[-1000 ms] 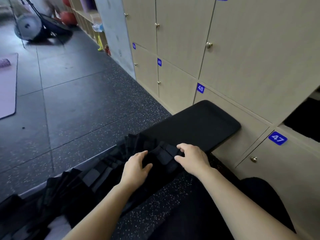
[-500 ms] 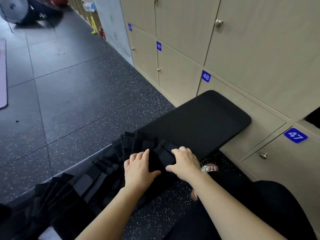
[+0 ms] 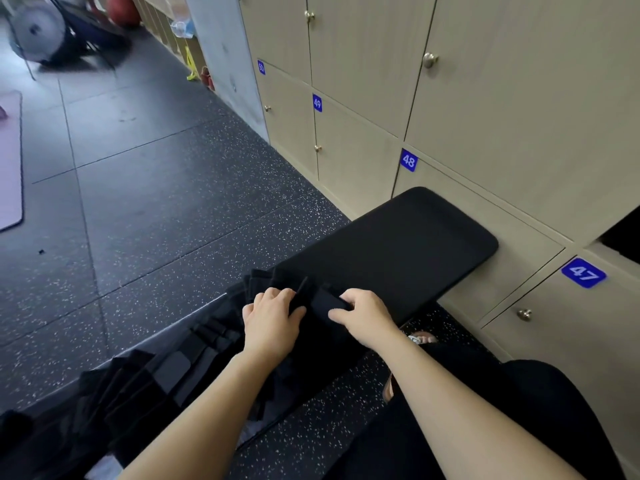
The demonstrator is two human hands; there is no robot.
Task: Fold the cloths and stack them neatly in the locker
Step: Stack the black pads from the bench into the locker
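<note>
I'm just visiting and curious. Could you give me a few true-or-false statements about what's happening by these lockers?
1. Both the left hand and the right hand are on the black cloths. True.
2. The cloths lie on a white table. False: they lie along a black bench.
3. The lockers carry blue number labels, such as label 48. True.
4. The mat on the floor is green. False: it is pink.
5. The right hand is turning a locker knob. False: its fingers curl round one of the cloths.
</note>
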